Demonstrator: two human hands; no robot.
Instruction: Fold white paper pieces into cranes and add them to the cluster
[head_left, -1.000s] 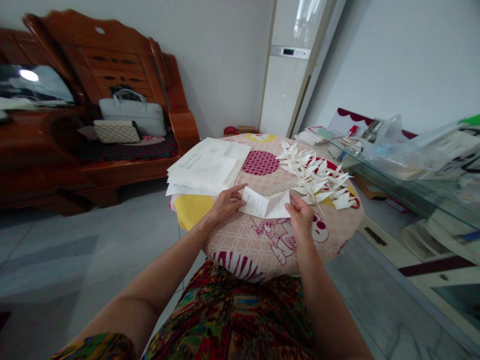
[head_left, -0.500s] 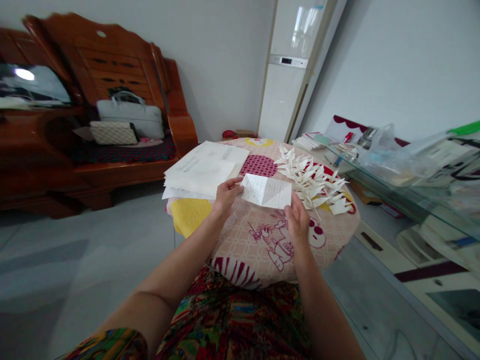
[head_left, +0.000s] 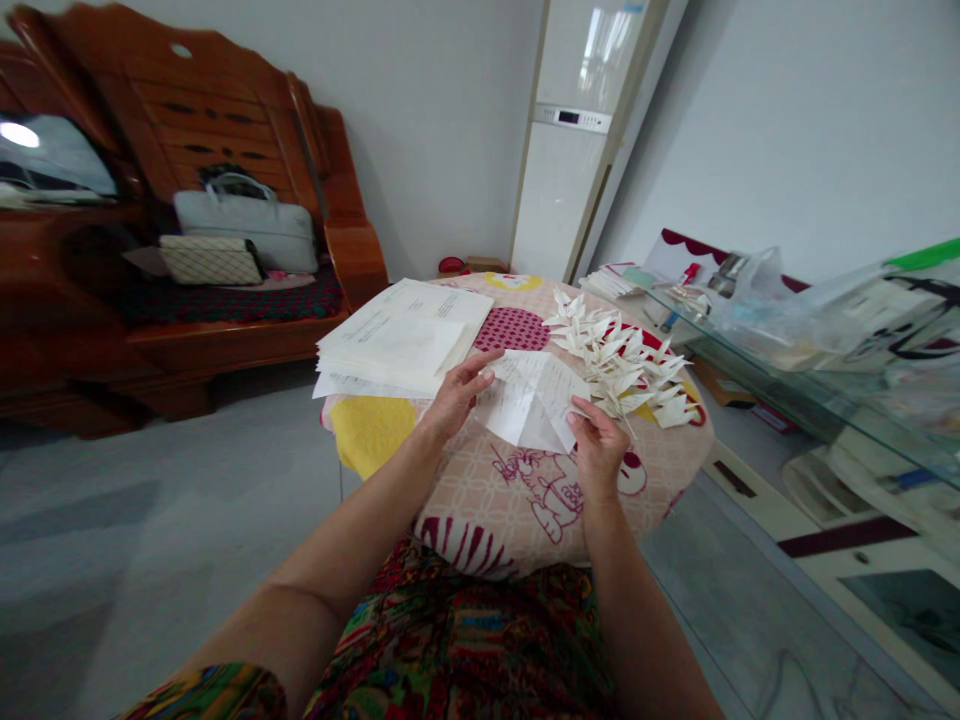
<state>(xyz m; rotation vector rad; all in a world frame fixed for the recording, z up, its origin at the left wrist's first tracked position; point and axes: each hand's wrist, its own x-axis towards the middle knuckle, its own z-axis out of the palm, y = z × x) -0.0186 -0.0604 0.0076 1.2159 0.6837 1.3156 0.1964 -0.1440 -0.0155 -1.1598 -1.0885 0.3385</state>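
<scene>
A creased sheet of printed paper [head_left: 529,397] is held just above a round table covered with a pink patterned cloth [head_left: 525,500]. My left hand [head_left: 456,394] pinches the sheet's left edge, thumb on top. My right hand [head_left: 597,440] grips its lower right corner with curled fingers. The sheet is bent along folds into angled flaps. A stack of white printed sheets [head_left: 405,340] lies at the table's left, close to my left hand. A heap of several folded white paper cranes [head_left: 622,360] lies at the right, just beyond my right hand.
A carved wooden bench [head_left: 187,200] with a grey bag [head_left: 244,225] and a quilted purse [head_left: 210,260] stands at the left. A white standing air conditioner [head_left: 570,130] is behind the table. A glass shelf [head_left: 787,380] with plastic bags and papers runs along the right.
The sheet lay nearly flat between both hands; now it is turned and folded into angled flaps. My right hand moved up to pinch its lower right corner. The camera shifted slightly right.
</scene>
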